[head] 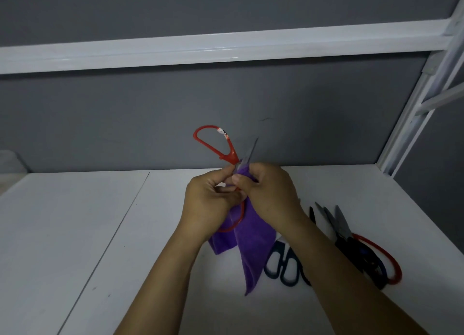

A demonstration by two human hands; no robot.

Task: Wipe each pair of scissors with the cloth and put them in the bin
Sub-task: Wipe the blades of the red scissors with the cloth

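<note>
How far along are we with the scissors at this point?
Done: nothing I can confirm; no bin is in view. In hand: the left hand holds the red-handled scissors while the right hand pinches the purple cloth around a blade. Left: a pile of scissors, dark-handled pairs and another red-handled one, lies on the table by the right forearm, then binning each.

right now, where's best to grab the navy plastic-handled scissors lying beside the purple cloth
Take the navy-handled scissors by their handle loops, from the near side: the loops lie flat facing you, and the blades point away beneath the right forearm.
</note>
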